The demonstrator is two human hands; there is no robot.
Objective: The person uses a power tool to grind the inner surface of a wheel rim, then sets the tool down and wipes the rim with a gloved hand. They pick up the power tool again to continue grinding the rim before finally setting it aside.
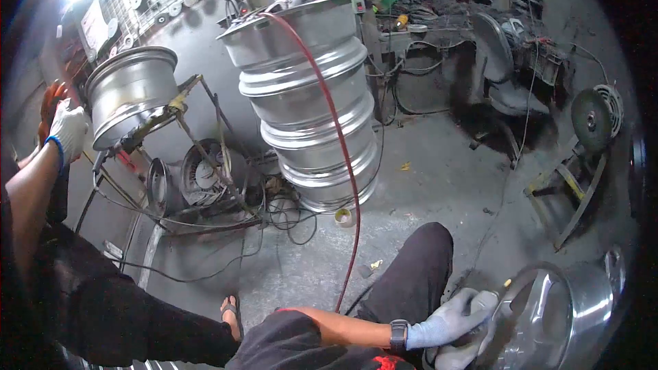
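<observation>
An alloy wheel (582, 301) with polished spokes is at the lower right, its rim facing me. My left hand (462, 315), in a pale grey glove with a dark watch at the wrist, is beside the wheel's near edge. Its fingers are curled closed, and whatever they hold is not clear. Just below, my right hand (456, 356), also gloved, is near the same edge. The frame's bottom cuts it off, and its fingers are mostly hidden.
At left, another person's gloved hand (68, 127) is beside a wheel barrel (133, 92) on a metal stand. Stacked silver rims (315, 123) stand centrally, with a red hose (336, 116) running down. A grinding disc (591, 120) on a frame stands right; a chair (493, 48) is behind.
</observation>
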